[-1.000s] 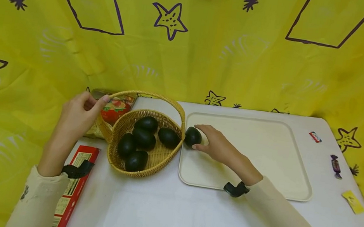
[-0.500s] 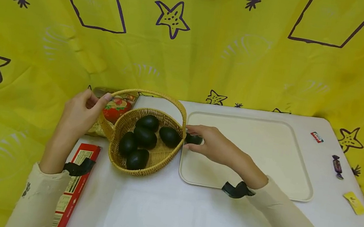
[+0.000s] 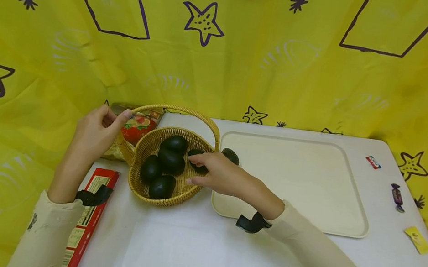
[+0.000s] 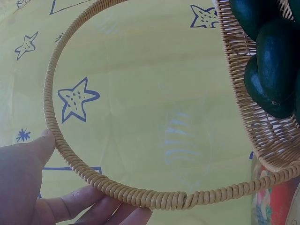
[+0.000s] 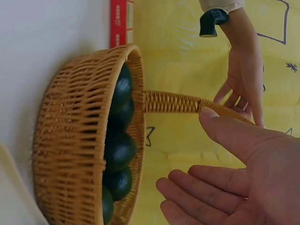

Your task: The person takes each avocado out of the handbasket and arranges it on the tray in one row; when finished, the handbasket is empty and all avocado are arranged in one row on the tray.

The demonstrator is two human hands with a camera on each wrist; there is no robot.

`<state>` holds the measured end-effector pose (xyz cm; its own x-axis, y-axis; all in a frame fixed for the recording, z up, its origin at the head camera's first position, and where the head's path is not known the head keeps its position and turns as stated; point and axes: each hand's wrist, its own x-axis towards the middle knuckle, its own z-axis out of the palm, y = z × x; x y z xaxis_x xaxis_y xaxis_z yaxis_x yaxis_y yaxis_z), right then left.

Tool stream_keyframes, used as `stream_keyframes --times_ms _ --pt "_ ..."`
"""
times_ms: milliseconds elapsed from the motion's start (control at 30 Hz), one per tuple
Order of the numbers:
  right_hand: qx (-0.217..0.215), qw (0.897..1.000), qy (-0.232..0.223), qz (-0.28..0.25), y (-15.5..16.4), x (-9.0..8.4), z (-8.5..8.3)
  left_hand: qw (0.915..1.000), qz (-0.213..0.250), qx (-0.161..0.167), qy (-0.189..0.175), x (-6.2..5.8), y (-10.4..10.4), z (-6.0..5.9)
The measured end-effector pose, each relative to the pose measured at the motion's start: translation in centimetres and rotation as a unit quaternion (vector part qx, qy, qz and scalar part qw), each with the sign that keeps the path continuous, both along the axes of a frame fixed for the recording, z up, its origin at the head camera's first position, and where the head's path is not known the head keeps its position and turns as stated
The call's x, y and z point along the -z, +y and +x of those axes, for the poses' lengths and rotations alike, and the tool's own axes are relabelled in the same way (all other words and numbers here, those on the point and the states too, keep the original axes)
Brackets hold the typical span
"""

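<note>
Mid-transfer of dark avocados from wicker basket [image 3: 167, 166] to cream tray [image 3: 313, 190]: one avocado [image 3: 231, 155] already lying at the tray's near-left corner, just beside the basket rim, four or five more in the basket.

Right hand [image 3: 212, 174] reaching over the rim, fingers [image 5: 197, 187] apart and relaxed, tips touching or nearly touching the rightmost avocado in the basket [image 3: 197, 155], nothing gripped yet. Likely next: curl round that fruit, lift clear of the rim and handle.

Left hand [image 3: 95, 134] at the basket handle [image 4: 56, 140], thumb and fingers curled round it, steadying. Both forearms low above the tabletop [image 3: 187, 254].
</note>
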<state>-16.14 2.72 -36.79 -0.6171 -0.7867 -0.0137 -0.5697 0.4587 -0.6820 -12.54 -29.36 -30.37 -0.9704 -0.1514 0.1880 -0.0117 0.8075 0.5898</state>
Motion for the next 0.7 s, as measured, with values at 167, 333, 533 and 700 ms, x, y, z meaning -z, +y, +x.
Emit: stream_keyframes --times_ms 167,333,533,700 --pt "-0.008 1.000 -0.010 0.022 -2.5 -0.2 -0.2 1.0000 0.000 -0.001 -0.003 0.0 0.0 0.0" --pt "-0.007 0.998 -0.011 0.065 -4.7 0.2 -0.5 1.0000 0.001 -0.002 -0.002 0.1 -0.1 -0.1" --pt "0.006 0.992 -0.015 0.124 -6.9 0.9 -0.8 1.0000 0.003 -0.004 0.002 0.2 -0.2 -0.1" --pt "0.002 0.987 -0.010 0.160 -8.7 1.7 -0.7 1.0000 0.002 -0.002 0.001 0.2 -0.1 -0.1"
